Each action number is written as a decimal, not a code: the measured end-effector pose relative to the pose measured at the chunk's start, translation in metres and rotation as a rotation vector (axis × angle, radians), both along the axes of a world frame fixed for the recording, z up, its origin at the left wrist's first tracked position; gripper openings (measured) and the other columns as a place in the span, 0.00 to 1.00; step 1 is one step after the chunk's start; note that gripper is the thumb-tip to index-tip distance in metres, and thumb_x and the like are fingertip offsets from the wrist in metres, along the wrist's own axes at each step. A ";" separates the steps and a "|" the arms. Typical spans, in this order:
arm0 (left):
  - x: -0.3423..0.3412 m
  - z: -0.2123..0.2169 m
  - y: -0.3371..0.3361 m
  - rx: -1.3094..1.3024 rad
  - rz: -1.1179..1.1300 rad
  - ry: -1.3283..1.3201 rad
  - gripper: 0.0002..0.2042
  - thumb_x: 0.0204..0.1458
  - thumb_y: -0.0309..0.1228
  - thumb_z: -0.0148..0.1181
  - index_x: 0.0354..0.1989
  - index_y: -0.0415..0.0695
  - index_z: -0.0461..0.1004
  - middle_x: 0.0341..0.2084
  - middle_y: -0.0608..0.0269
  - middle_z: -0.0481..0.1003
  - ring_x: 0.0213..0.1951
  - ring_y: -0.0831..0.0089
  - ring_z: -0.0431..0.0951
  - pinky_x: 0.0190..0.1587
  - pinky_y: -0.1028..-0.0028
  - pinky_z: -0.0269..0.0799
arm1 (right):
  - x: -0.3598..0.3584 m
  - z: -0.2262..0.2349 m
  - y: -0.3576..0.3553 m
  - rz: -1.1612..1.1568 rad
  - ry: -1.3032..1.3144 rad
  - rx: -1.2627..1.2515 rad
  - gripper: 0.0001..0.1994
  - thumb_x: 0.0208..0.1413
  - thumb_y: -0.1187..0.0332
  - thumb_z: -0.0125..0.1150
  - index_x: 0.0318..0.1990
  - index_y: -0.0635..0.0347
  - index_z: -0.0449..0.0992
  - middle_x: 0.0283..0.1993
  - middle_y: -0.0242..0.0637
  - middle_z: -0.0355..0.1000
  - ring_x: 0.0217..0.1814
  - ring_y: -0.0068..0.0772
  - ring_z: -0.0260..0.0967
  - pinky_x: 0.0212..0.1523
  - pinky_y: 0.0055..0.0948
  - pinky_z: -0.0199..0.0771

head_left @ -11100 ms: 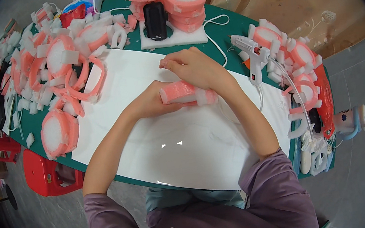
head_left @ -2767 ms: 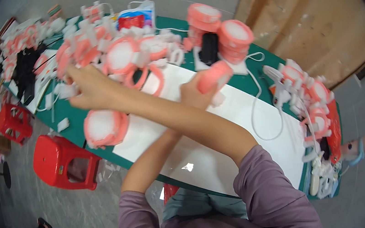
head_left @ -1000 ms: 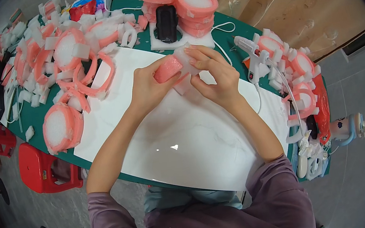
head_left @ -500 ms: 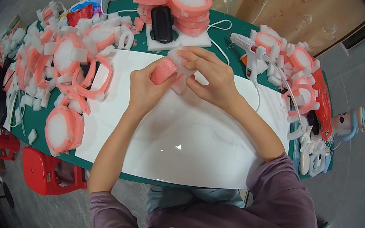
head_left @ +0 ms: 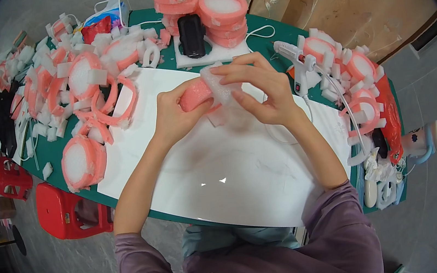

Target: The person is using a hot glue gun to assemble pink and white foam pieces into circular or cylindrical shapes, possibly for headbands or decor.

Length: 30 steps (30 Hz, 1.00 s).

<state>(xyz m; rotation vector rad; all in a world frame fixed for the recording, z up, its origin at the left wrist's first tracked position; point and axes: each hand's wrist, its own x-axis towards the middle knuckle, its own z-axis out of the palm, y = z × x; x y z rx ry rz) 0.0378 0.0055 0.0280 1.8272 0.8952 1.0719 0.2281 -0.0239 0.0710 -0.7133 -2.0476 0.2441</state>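
Over the white sheet (head_left: 217, 170), my left hand (head_left: 176, 114) has its fingers and thumb closed round a pink foam piece (head_left: 194, 95). A white foam piece (head_left: 217, 86) with a bubbly surface touches its right side. The fingertips and thumb of my right hand (head_left: 268, 92) rest on that white piece from the right, the other fingers raised and spread. Whether the two foam pieces are joined cannot be made out. Below them a pale block-like bit (head_left: 217, 117) shows, partly hidden by the hands.
Pink-rimmed white foam discs (head_left: 222, 11) stand stacked at the back beside a black object (head_left: 192, 36). A glue gun (head_left: 300, 65) with a cord stands to the right. Foam rings and scraps (head_left: 81, 77) crowd the left; a red stool (head_left: 62, 209) stands below.
My right fingers have loosened and spread, and the hand has shifted slightly right, uncovering more of the white foam. My left hand keeps its hold. The whole view has shifted a little.
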 end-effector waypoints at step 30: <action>-0.060 0.104 -0.130 0.411 -0.483 -1.421 0.06 0.47 0.34 0.49 0.29 0.49 0.71 0.30 0.66 0.67 0.38 0.75 0.65 0.46 0.73 0.57 | 0.001 -0.036 0.014 0.207 0.240 -0.498 0.21 0.34 0.74 0.65 0.42 0.56 0.72 0.45 0.35 0.64 0.47 0.31 0.61 0.49 0.25 0.58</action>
